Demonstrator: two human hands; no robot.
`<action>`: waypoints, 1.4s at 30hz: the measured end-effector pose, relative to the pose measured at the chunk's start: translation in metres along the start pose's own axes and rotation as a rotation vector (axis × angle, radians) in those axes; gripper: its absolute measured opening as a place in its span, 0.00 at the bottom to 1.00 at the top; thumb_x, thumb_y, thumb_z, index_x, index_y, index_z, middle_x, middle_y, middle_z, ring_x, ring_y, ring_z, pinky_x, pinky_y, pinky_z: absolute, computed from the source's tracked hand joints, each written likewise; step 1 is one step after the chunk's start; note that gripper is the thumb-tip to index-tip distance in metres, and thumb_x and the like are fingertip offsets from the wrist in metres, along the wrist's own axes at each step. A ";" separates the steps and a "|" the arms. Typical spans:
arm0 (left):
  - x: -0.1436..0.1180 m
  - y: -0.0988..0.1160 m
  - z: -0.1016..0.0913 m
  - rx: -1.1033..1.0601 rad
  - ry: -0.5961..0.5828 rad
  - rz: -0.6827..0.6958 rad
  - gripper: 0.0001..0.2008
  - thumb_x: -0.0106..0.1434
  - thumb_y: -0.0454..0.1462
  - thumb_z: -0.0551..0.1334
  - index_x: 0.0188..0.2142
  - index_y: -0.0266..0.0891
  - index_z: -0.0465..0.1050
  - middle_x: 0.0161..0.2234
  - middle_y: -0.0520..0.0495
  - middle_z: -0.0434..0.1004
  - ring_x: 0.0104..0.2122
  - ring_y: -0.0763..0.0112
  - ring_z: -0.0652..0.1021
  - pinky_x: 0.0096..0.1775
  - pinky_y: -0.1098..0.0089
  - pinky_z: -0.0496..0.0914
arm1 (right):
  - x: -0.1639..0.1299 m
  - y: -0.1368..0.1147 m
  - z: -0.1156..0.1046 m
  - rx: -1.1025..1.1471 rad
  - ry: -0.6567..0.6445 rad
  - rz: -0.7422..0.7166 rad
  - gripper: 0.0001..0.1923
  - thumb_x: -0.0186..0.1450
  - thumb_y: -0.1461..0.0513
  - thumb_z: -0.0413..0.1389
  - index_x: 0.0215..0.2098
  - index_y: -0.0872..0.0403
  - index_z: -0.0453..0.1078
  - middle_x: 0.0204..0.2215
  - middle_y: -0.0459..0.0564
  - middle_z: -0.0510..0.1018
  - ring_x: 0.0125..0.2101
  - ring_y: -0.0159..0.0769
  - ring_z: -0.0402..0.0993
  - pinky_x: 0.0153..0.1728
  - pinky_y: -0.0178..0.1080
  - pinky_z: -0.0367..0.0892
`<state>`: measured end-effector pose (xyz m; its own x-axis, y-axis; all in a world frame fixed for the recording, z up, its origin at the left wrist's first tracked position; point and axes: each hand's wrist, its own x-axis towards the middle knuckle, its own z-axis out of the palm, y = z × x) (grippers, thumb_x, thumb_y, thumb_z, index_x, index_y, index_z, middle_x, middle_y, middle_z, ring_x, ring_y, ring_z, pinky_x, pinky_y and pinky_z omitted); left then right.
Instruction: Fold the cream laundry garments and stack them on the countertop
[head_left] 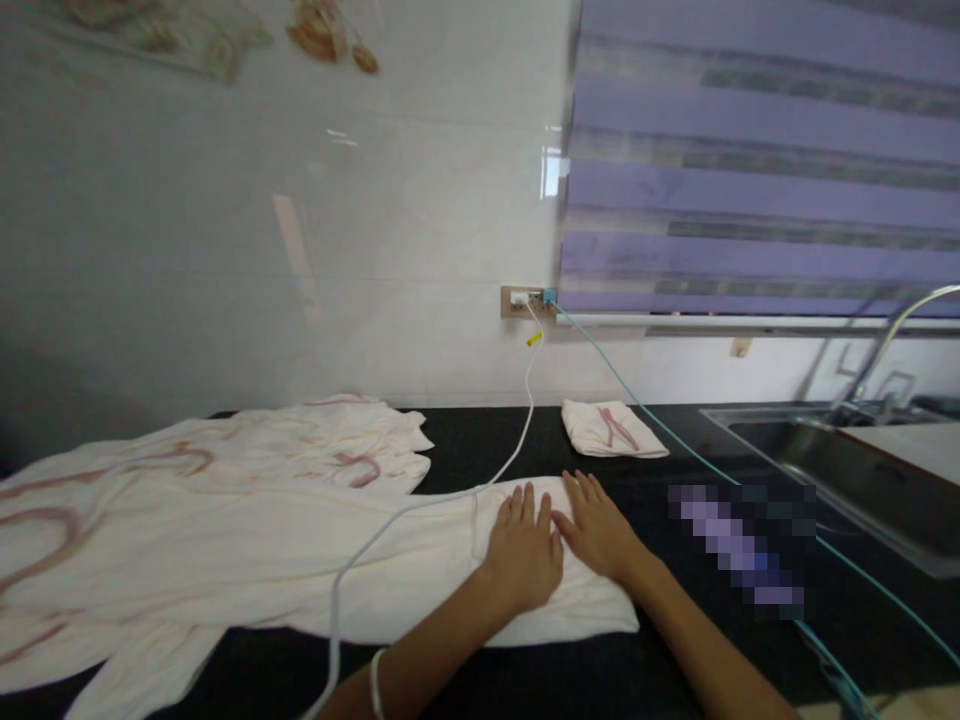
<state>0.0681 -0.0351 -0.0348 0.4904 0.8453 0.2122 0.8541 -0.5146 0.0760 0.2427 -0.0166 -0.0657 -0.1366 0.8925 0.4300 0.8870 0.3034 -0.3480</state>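
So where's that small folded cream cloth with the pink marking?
The small folded cream cloth lies on the black counter by the wall, right of centre, beyond both hands and left of the steel sink.

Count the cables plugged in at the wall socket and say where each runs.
2. The white cable crosses the cream cloth toward the near edge. The teal cable runs right, past the sink.

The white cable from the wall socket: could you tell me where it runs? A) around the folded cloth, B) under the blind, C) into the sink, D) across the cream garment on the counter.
D: the white cable drops from the wall socket and trails across the cream garment.
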 end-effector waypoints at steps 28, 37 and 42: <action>0.001 -0.010 0.008 -0.037 0.085 0.089 0.33 0.73 0.51 0.48 0.71 0.37 0.58 0.68 0.28 0.59 0.68 0.44 0.61 0.65 0.47 0.57 | 0.007 0.007 -0.048 0.366 -0.068 0.166 0.13 0.68 0.54 0.52 0.42 0.54 0.70 0.28 0.45 0.76 0.27 0.34 0.70 0.31 0.35 0.62; -0.001 -0.010 0.005 -0.063 0.112 0.104 0.31 0.73 0.49 0.49 0.71 0.41 0.56 0.69 0.36 0.60 0.68 0.44 0.61 0.66 0.42 0.54 | 0.013 0.002 -0.025 0.598 0.119 0.379 0.25 0.64 0.51 0.58 0.54 0.53 0.58 0.37 0.51 0.80 0.36 0.41 0.79 0.39 0.41 0.72; -0.002 -0.012 0.005 -0.062 0.113 0.115 0.30 0.73 0.49 0.49 0.70 0.42 0.60 0.70 0.39 0.59 0.68 0.42 0.61 0.66 0.41 0.53 | 0.012 0.004 -0.025 0.863 0.101 0.663 0.26 0.61 0.51 0.64 0.51 0.56 0.68 0.40 0.59 0.82 0.37 0.45 0.81 0.35 0.42 0.75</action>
<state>0.0582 -0.0299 -0.0412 0.5588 0.7605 0.3307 0.7794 -0.6179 0.1039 0.2561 -0.0132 -0.0413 0.3260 0.9454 -0.0062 0.1572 -0.0606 -0.9857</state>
